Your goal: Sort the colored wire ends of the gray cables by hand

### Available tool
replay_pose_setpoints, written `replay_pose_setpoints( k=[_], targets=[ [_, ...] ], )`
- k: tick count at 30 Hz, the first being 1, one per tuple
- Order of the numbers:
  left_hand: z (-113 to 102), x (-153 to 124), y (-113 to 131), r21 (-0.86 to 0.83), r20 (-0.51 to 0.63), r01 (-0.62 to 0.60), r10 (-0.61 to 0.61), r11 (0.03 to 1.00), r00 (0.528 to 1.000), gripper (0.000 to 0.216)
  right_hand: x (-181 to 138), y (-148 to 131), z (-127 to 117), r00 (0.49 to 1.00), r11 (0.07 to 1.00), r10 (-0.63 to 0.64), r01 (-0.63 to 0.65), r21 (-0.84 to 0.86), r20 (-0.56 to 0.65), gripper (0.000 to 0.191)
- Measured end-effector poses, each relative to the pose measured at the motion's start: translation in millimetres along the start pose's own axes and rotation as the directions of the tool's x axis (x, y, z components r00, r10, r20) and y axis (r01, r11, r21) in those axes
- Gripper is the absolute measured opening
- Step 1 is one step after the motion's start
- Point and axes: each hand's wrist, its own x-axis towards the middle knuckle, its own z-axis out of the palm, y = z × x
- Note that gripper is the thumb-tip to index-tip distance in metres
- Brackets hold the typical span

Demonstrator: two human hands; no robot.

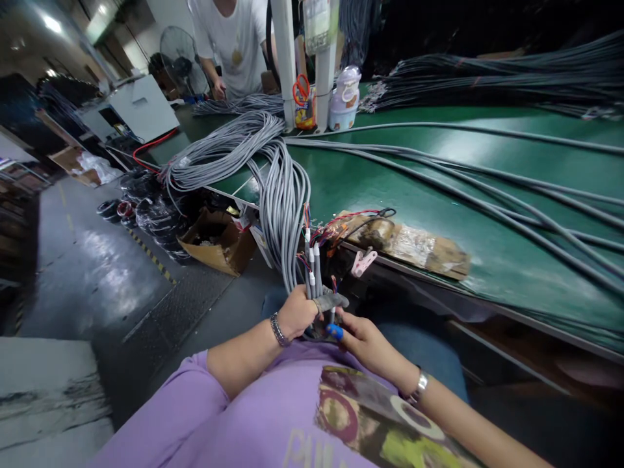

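Presently our left hand (297, 313) is clamped on the upright cable ends (312, 270), long axis vertical above that grip, while our right hand (368, 344) pinches beside it, below the bench (439, 188) edge.

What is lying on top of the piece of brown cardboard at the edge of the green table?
On the cardboard lie thin red and black wires and shiny clear tape. The table edge beneath the cardboard is covered and cannot be seen.
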Motion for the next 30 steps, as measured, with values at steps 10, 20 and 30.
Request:
replay_pose_setpoints(
  k=[10,20,30],
  targets=[
    [3.9,6.3,-8.4,0.085,-0.036,0.004,-0.001,0.996,0.999,0.035,9.5,-31.7,-34.4,0.955,1.000,0.028,-0.029,0.002,-0.296,0.029],
    [3.1,4.4,-8.3,0.089,0.012,-0.029,0.028,0.996,1.000,0.037,15.8,-29.7,-25.2,0.919,0.938,0.202,-0.081,0.337,-0.340,0.024],
    [5.9,4.5,-7.4,0.024,-0.018,0.038,-0.037,0.999,0.999,0.040,23.5,-40.4,-26.2,0.940,0.965,0.165,-0.092,0.245,-0.298,0.043]
  ],
)
